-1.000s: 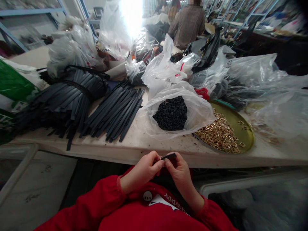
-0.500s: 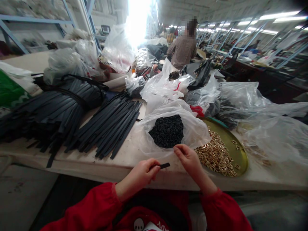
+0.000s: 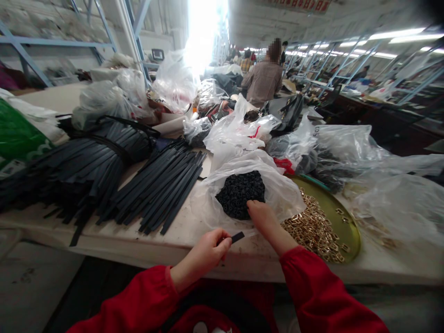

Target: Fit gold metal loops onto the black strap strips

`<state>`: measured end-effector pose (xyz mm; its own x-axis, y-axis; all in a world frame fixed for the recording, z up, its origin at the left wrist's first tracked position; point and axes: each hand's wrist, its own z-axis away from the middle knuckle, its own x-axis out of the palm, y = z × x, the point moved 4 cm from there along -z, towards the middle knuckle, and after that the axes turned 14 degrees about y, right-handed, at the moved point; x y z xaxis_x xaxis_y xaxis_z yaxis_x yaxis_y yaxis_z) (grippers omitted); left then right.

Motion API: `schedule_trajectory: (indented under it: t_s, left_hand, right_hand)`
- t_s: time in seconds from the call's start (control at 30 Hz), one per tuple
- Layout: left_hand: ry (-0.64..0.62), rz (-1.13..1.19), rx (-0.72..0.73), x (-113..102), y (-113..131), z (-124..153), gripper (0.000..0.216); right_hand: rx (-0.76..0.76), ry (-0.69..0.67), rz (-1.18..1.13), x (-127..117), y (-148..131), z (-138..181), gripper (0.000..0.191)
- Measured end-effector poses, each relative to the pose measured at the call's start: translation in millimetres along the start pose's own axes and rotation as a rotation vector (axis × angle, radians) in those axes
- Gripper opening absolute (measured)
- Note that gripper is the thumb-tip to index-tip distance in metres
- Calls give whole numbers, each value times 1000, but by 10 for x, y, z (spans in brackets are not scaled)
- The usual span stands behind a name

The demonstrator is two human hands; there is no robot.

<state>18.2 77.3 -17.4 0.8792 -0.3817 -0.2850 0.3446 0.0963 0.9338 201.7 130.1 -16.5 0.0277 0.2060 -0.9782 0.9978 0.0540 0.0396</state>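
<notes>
My left hand (image 3: 211, 249) is closed on a black strap (image 3: 237, 237), whose short flat end sticks out past the thumb. The rest of that strap is hidden by the hand. My right hand (image 3: 264, 216) reaches into an opened clear plastic bag (image 3: 282, 189). Its bent, drawn-together fingers touch the near right side of a heap of small black loops (image 3: 237, 192); what lies between the fingertips is hidden. To the right of this hand, gold-coloured metal buckles (image 3: 314, 226) lie piled on a round, yellowish tray (image 3: 352, 233).
Loose black straps (image 3: 163, 185) lie to the left, beside a tied bundle of them (image 3: 86, 162). Several plastic bags (image 3: 343, 138) crowd the back and right of the table (image 3: 197, 217). A person (image 3: 262, 76) stands further off, facing away.
My right hand has moved forward and a little left, from the bag's near edge onto the black loops. My left hand keeps its hold on the strap. The view has tilted slightly upward.
</notes>
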Motion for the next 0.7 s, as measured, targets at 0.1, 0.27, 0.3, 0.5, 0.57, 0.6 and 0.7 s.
schedule_trajectory:
  t_s: [0.1, 0.27, 0.3, 0.5, 0.57, 0.6, 0.7]
  left_hand:
    - [8, 16, 11, 17, 27, 22, 21]
    - [39, 44, 7, -44, 64, 77, 20]
    - [53, 57, 5, -72, 72, 83, 20]
    - [191, 188, 68, -195, 181, 6, 26]
    - [214, 202, 88, -179, 217, -54, 27]
    - [219, 197, 93, -164, 226, -84, 27]
    - [230, 173, 89, -134, 221, -157, 27]
  right_hand:
    - [45, 22, -70, -1, -11, -22, 17]
    - [151, 118, -314, -84, 41, -56, 17]
    - [174, 141, -381, -116, 56, -41, 15]
    - [326, 180, -890, -206, -36, 206, 23]
    - [394, 183, -1024, -163, -75, 238, 25]
    - [433, 192, -1072, -136, -77, 232, 24]
    - [551, 215, -1181, -89, -42, 176, 20]
